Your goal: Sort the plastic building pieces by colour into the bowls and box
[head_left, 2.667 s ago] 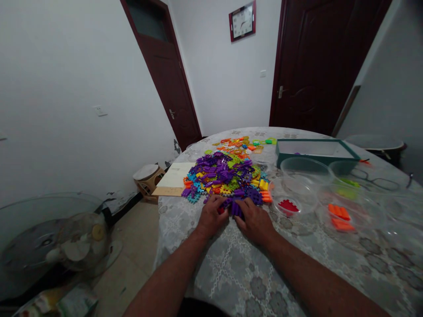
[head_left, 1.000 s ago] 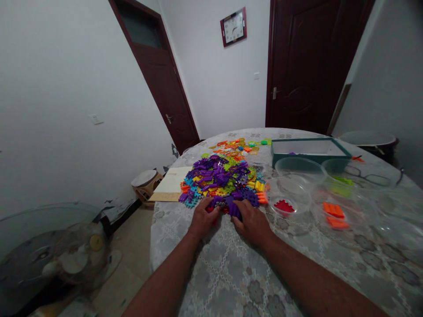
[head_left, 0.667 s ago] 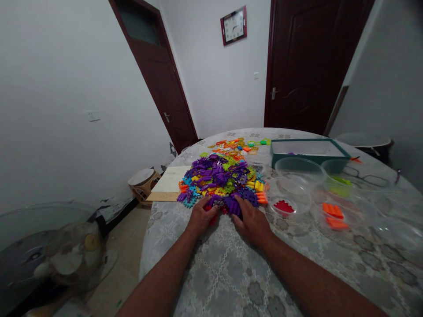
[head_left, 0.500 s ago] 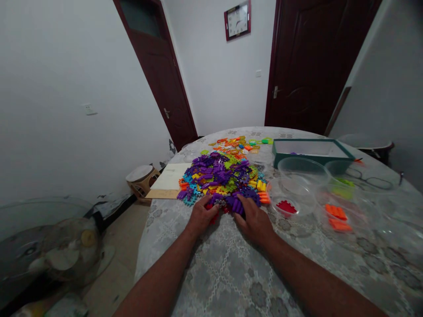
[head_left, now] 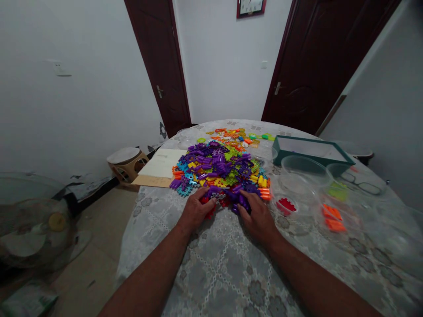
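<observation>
Purple pieces [head_left: 243, 201] — in right hand [head_left: 260, 216], heap [head_left: 218, 166] beyond

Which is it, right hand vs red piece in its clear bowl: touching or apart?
Apart. The head view shows tablecloth and the wall of the clear bowl between the right hand and the red piece.

- Prob. a home, living/dining rm
- White walls [head_left: 224, 53]; elec. socket [head_left: 59, 68] on L one
- 2 dk-red panelled drs [head_left: 317, 57], metal handles [head_left: 160, 91]
- Framed clock [head_left: 250, 6] up high, top cut off
- Big floral-patt. tablecloth [head_left: 224, 264], rounded far edge
- Low wooden stool [head_left: 123, 156] nr L wall
- Poss. elec. fan [head_left: 57, 222], lower L, blurry
</observation>
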Motion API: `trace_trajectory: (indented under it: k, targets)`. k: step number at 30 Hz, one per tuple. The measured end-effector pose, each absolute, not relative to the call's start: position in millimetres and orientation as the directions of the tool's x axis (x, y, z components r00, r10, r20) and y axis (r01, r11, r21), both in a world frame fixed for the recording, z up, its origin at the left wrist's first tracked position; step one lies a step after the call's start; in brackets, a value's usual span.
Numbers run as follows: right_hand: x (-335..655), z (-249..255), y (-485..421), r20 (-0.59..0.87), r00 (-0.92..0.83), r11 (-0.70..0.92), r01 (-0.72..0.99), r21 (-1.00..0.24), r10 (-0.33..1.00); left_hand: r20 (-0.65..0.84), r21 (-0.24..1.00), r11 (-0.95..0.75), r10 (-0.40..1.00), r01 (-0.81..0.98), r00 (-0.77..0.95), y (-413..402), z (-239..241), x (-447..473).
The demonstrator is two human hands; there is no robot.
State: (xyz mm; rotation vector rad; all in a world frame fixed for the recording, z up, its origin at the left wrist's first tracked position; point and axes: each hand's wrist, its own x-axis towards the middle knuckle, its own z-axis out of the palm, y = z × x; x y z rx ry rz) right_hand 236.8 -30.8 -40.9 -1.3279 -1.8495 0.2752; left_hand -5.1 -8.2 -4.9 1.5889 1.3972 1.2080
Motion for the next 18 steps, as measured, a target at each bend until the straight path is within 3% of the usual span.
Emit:
trace_trajectory:
  k: [9, 14, 18]
  targets:
    - [237.1, -32.4, -32.5, 0.516, -0.044, 0.415, 0.655, -0.632, 0.855, 0.211, 0.923, -0.212, 0.977, 0.322, 0.038, -10.4, -4.3, -7.2]
    - [237.5, -34.6, -35.5, 0.513, -0.111, 0.425, 0.719, -0.549, 0.851, 0.213, 0.917, -0.220, 0.975, 0.333, 0.056, -12.1, -2.1, -6.4]
    - [234.1, -33.7, -43.2, 0.420, -0.190, 0.367, 0.843, -0.393, 0.887, 0.247, 0.898, -0.242, 0.968, 0.367, 0.034, -11.6, -5.0, -5.7]
